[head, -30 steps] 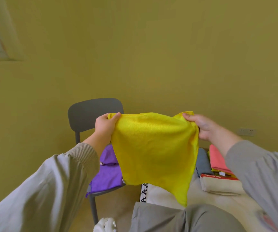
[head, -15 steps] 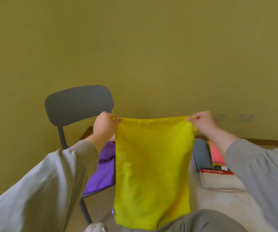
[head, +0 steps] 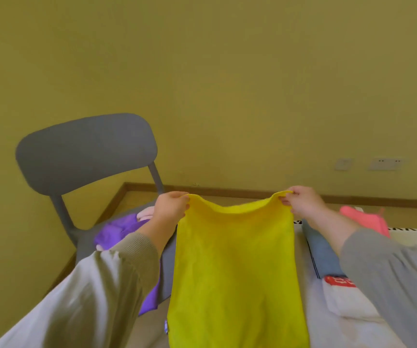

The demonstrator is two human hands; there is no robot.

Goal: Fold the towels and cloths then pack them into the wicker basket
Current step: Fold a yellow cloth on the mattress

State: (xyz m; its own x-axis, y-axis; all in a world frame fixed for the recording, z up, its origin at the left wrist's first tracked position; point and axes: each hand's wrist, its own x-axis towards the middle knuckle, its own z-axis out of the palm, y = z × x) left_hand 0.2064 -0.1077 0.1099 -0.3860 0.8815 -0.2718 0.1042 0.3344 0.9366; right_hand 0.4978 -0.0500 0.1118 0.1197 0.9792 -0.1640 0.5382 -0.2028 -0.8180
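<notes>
Slackened since the earlier frame, the top edge of the towel (head: 235, 272) now sags between the left hand (head: 171, 207) and right hand (head: 302, 203), each pinching one upper corner; it hangs below them. To fold cleanly, draw the corners apart until the edge is level, then bring them together evenly.

Nothing legible anywhere. White marks on the red band (head: 339, 281) of the white folded towel (head: 347, 306): too blurred to read. Small label (head: 166, 327) at the yellow cloth (head: 235, 272) edge: also unreadable.
</notes>
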